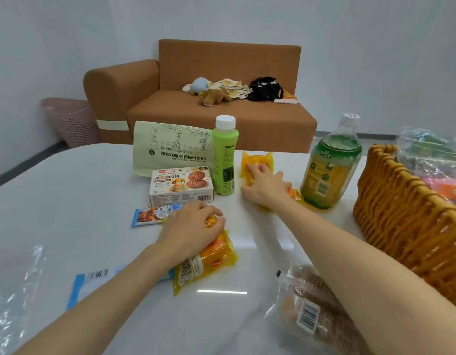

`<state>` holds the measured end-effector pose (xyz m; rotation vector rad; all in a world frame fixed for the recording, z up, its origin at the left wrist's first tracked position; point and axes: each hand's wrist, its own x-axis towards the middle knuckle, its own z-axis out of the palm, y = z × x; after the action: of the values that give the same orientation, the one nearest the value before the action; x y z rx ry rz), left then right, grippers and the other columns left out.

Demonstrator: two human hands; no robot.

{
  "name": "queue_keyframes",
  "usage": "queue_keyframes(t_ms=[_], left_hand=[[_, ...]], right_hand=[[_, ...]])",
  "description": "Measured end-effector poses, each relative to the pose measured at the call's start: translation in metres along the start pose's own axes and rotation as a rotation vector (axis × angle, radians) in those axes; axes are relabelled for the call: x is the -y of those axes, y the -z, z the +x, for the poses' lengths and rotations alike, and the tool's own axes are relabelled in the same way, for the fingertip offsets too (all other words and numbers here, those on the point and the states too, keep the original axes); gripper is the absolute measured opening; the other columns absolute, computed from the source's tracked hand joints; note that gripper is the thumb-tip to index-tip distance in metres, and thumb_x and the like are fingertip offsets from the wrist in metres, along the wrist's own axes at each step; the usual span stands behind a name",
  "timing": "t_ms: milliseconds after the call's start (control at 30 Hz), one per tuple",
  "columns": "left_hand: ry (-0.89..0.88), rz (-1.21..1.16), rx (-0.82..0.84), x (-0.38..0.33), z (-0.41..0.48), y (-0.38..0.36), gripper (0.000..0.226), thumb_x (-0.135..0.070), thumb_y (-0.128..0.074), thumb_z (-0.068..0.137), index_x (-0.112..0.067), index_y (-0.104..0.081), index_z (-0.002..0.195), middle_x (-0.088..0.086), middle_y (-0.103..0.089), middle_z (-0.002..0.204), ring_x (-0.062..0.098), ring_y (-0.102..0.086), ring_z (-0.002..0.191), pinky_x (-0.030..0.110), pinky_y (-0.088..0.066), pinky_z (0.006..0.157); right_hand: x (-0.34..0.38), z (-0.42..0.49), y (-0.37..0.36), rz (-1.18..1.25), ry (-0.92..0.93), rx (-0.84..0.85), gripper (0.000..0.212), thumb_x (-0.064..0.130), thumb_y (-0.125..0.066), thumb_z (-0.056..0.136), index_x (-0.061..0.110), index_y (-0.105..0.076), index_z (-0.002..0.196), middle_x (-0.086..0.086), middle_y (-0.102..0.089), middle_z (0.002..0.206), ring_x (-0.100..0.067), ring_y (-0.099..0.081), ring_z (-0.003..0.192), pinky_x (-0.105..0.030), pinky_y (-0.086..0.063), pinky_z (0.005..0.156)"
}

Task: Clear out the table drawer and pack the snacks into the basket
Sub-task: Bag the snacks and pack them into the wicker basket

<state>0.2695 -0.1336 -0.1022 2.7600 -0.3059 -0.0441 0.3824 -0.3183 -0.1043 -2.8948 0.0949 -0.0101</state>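
White glossy table [68,201] fills the foreground of a pale-walled room. Behind it stands a brown fabric sofa [221,119] bearing plush toys [211,92], with a pink perforated bin [73,121] at its left.

At centre, the left hand [193,226] has its fingers curled round the upper end of a yellow plastic snack packet with a barcode label [209,260], which lies flat on the table. Farther back, the right hand [266,187] grips a second yellow plastic snack packet [256,160] with bent fingers. This packet lies between a slim green bottle with a white cap [224,160] and a large clear bottle of green-yellow drink [329,170].

A woven orange-brown wicker basket [401,213] stands at the table's right edge, apart from both packets; its inside cannot be seen.

Also on the table:
- a white biscuit box printed with a cartoon dog [182,185], just left of the green bottle
- a pale green paper pouch [168,147] behind the box
- a small blue-edged sachet [151,215] in front of the box
- a clear bag of brown bread [314,308] under the right forearm
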Motion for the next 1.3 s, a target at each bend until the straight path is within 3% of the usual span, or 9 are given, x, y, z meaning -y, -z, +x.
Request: queue_keyframes(t_ms=[133,233,367,433,567,733,867,1167,1300], left_hand=[[-0.016,0.010,0.020,-0.001,-0.003,0.005,0.038,-0.055,-0.037,0.095,-0.042,-0.050,0.128,-0.010,-0.045,0.134,0.012,-0.041,0.123,0.034,-0.040,0.096],[-0.021,0.028,0.034,-0.001,-0.001,0.005,0.037,-0.054,-0.038,0.095,-0.041,-0.052,0.127,-0.010,-0.046,0.133,0.012,-0.041,0.122,0.035,-0.039,0.097],[-0.039,0.045,0.005,0.002,0.005,0.004,0.033,-0.054,-0.040,0.094,-0.041,-0.057,0.119,-0.012,-0.049,0.129,0.011,-0.042,0.120,0.036,-0.040,0.096],[-0.043,0.047,0.004,0.004,0.008,0.003,0.033,-0.055,-0.041,0.093,-0.042,-0.058,0.117,-0.013,-0.049,0.127,0.011,-0.043,0.120,0.037,-0.042,0.097],[-0.049,0.049,-0.003,0.008,0.011,0.001,0.033,-0.056,-0.041,0.092,-0.042,-0.059,0.117,-0.014,-0.050,0.126,0.010,-0.042,0.119,0.038,-0.041,0.098],[-0.050,0.063,0.011,0.007,0.013,0.001,0.034,-0.056,-0.040,0.093,-0.042,-0.057,0.119,-0.014,-0.049,0.128,0.010,-0.042,0.120,0.037,-0.041,0.099],[-0.042,0.058,-0.006,0.007,0.011,0.000,0.034,-0.053,-0.039,0.094,-0.041,-0.057,0.121,-0.014,-0.049,0.129,0.009,-0.042,0.121,0.038,-0.041,0.099],[0.008,0.020,0.014,0.003,-0.018,0.000,0.048,-0.051,-0.027,0.100,-0.041,-0.029,0.147,-0.010,-0.032,0.154,0.015,-0.030,0.140,0.041,-0.025,0.112],[0.093,-0.047,-0.035,0.007,-0.048,-0.006,0.048,-0.046,-0.023,0.102,-0.037,-0.028,0.148,-0.001,-0.026,0.157,0.019,-0.022,0.144,0.044,-0.020,0.117]], right_hand=[[-0.001,-0.010,0.005,-0.085,0.025,-0.063,0.073,0.067,-0.045,0.086,0.035,-0.022,0.148,-0.006,-0.023,0.155,-0.043,-0.021,0.137,-0.065,-0.018,0.106],[-0.004,0.006,0.017,-0.084,0.115,-0.175,0.068,0.068,-0.038,0.089,0.034,-0.028,0.147,-0.006,-0.022,0.156,-0.040,-0.014,0.142,-0.065,-0.015,0.110],[-0.008,0.040,0.013,-0.027,0.136,-0.006,0.067,0.064,-0.035,0.093,0.042,-0.012,0.151,0.008,-0.001,0.162,-0.037,0.004,0.147,-0.067,-0.005,0.111],[-0.010,0.052,0.004,0.013,0.089,0.092,0.068,0.062,-0.035,0.093,0.042,-0.009,0.152,0.012,0.002,0.161,-0.037,-0.002,0.147,-0.065,-0.010,0.113],[-0.007,0.060,-0.001,0.013,0.092,0.065,0.073,0.052,-0.044,0.090,0.034,-0.012,0.152,0.007,-0.006,0.160,-0.040,-0.023,0.140,-0.051,-0.027,0.109],[-0.002,0.058,-0.003,-0.043,0.009,0.037,0.068,0.057,-0.046,0.087,0.029,-0.028,0.146,-0.003,-0.017,0.150,-0.045,-0.025,0.129,-0.056,-0.038,0.100],[-0.005,0.046,-0.008,-0.003,0.014,0.032,0.061,0.055,-0.033,0.094,0.030,-0.026,0.149,0.002,-0.006,0.161,-0.046,-0.019,0.138,-0.052,-0.027,0.108],[-0.008,-0.027,-0.007,0.044,-0.006,-0.043,0.053,0.052,-0.031,0.096,0.031,-0.033,0.145,-0.003,-0.016,0.158,-0.035,-0.018,0.140,-0.051,-0.026,0.108],[0.001,-0.070,-0.010,0.093,-0.027,-0.028,0.053,0.054,-0.030,0.097,0.026,-0.038,0.141,-0.010,-0.019,0.154,-0.036,-0.016,0.138,-0.052,-0.025,0.109]])
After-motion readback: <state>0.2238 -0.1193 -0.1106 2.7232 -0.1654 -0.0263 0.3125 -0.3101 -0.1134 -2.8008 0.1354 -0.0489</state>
